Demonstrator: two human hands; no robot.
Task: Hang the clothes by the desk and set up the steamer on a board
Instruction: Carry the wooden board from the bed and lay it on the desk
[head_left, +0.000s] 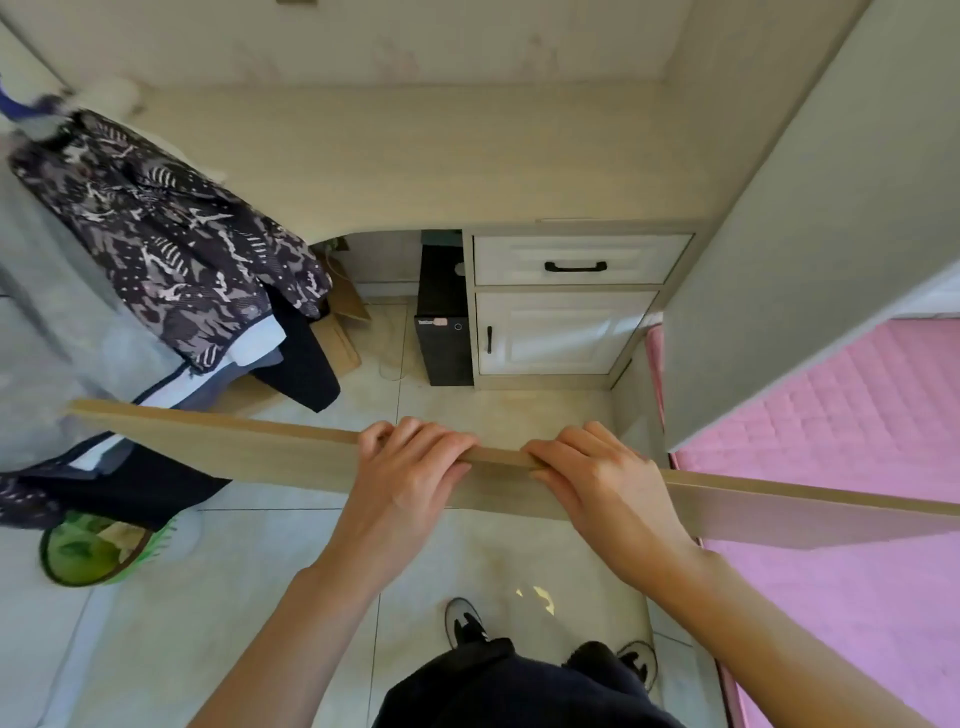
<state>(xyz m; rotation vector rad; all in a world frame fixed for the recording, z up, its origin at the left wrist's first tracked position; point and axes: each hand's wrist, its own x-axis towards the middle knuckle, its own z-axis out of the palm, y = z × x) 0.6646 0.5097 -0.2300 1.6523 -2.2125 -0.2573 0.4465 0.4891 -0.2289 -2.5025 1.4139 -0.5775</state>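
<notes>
Hands (410, 467) (597, 475) — closed grip on board (234, 447)

You hold one long pale wooden board (234, 449) with two hands, left (410, 467) and right (597, 473); one black computer tower (444, 322), two black-and-white shoes (465, 621).

Pale tiled floor (291, 561), cream desk (415, 156), white cabinet (561, 332), pink mattress (831, 415)

Setting: home bedroom with a study corner. Evidence: pale built-in worktop (415, 171) at 12 o'clock; white drawer (579, 260) and cupboard door (558, 332) with black handles at 1 o'clock; black PC tower (444, 332) on the tiled floor (249, 597) beneath; pink quilted bed (831, 415) at 3 o'clock; clothes (171, 244) hanging at 10 o'clock.
</notes>
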